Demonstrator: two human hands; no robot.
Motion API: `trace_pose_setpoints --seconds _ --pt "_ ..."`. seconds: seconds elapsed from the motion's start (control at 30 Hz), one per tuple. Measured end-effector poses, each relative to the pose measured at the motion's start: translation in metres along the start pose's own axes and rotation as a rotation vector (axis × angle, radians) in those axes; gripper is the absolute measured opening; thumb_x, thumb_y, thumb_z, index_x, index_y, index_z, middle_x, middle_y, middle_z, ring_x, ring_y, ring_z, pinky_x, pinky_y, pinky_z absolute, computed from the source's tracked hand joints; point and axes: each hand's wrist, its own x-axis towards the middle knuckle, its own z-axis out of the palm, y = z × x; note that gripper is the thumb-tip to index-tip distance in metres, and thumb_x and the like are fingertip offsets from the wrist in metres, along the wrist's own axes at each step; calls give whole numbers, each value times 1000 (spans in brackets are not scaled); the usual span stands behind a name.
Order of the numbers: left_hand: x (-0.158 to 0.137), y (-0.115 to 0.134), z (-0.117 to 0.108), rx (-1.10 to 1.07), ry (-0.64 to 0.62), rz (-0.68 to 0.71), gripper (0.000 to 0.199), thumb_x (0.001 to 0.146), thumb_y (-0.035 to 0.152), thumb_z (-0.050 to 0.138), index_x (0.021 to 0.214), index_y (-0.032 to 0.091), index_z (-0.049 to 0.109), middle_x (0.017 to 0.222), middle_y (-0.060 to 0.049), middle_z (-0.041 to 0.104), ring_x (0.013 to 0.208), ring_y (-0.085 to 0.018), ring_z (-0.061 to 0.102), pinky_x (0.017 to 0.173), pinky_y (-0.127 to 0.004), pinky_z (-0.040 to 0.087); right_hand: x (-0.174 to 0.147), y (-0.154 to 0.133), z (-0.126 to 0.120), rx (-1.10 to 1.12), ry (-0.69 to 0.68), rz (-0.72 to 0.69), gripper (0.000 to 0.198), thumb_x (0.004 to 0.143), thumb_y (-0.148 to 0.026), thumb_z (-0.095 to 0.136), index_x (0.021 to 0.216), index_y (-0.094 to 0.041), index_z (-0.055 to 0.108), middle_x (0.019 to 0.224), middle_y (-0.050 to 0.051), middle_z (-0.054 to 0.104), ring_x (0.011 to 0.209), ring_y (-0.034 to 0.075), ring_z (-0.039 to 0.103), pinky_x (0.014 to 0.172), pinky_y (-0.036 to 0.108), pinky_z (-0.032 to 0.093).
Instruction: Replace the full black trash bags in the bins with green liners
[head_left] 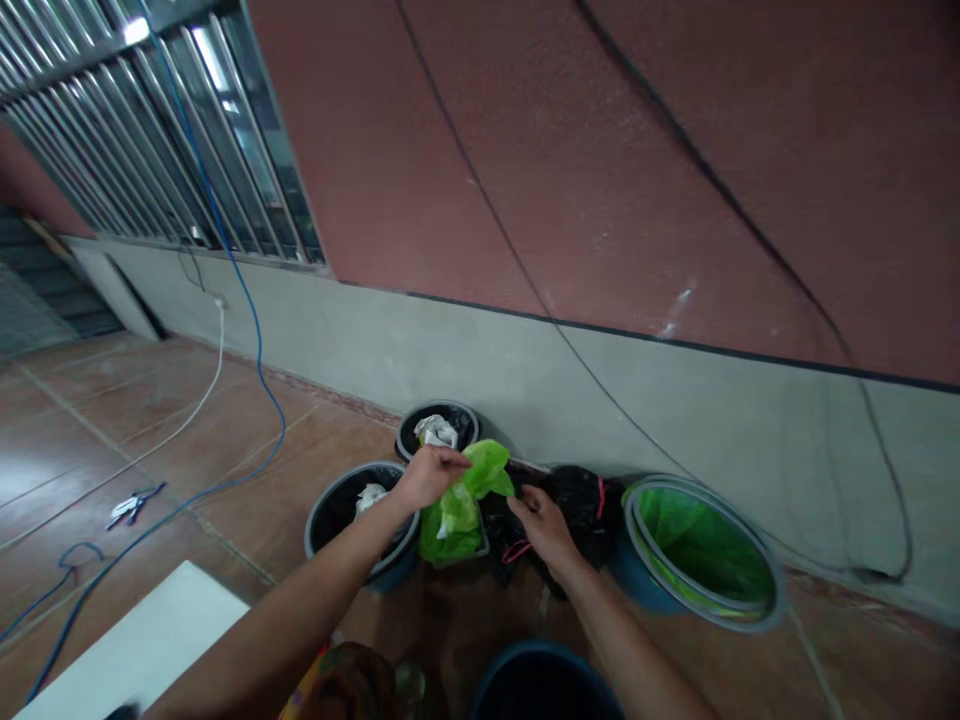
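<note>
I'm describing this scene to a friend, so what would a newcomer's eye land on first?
Probably the bright green plastic at lower centre, pinched by the left hand, with the right hand close to its edge. Next, the green-lined bin on the right, near the foot of the wall. Then the blue cable, which drops past the barred window and snakes over the floor on the left.

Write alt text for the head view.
A person's left hand holds a thin green bag, the right hand close at its edge. On the floor nearby are two black-lined bins, a green-lined bin and black plastic bags, beside a wall.
</note>
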Motion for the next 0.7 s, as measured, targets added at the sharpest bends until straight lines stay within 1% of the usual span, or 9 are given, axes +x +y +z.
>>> trace_pose_setpoints --seconds 0.07,0.13,0.2,0.27,0.33,0.43,0.5,0.63,0.7 --pt "-15 15 3 -213 0 -30 25 74 17 56 91 12 74 80 -3 73 68 -13 62 65 -22 48 -12 -21 7 200 -77 124 57 69 -56 63 113 -20 58 109 9 68 99 26 63 75 35 50" --pt "-32 29 9 -363 -9 -66 28 72 15 55 94 12 73 75 -3 71 62 -11 60 60 -21 47 -23 -33 13 377 -163 219 56 70 -59 61 112 -22 58 107 7 69 91 25 65 66 33 50" --pt "-48 39 17 -425 -23 -92 31 72 14 54 97 12 71 73 -2 70 59 -11 60 58 -21 47 -31 -34 17 486 -184 228 51 68 -55 64 106 -21 60 98 6 71 82 24 66 62 33 50" --pt "-61 43 24 -436 -14 -106 32 71 12 51 97 12 70 74 -3 70 60 -11 61 59 -21 48 -36 -25 16 527 -98 197 40 64 -45 66 96 -20 63 85 5 73 74 23 67 60 33 50" --pt "-69 40 27 -416 33 -115 33 72 9 47 96 12 70 77 -4 71 63 -13 63 61 -23 51 -40 -10 5 507 74 162 31 59 -36 66 85 -20 64 73 4 72 68 23 66 59 33 50" --pt "-76 27 22 -238 135 -97 34 73 5 42 88 13 71 80 -5 72 73 -15 66 71 -26 54 -49 12 -27 405 322 84 27 53 -30 62 78 -19 65 64 2 70 59 20 63 56 30 49" --pt "-80 20 14 -28 155 -42 36 71 2 41 83 16 72 82 -4 73 82 -16 66 80 -28 53 -58 22 -54 318 413 39 28 53 -28 59 78 -18 67 65 2 70 57 19 62 54 29 49" --pt "-90 22 -1 357 57 134 39 68 -3 41 81 17 72 91 -5 71 90 -16 64 90 -28 48 -79 26 -106 121 439 11 32 57 -26 56 83 -19 70 71 4 73 59 21 65 54 29 50" --pt "-94 31 -4 514 -35 205 35 70 -2 43 81 16 71 94 -7 69 92 -18 63 90 -28 47 -89 22 -130 -90 424 -1 31 58 -24 56 85 -19 72 74 4 74 66 22 67 59 30 51"
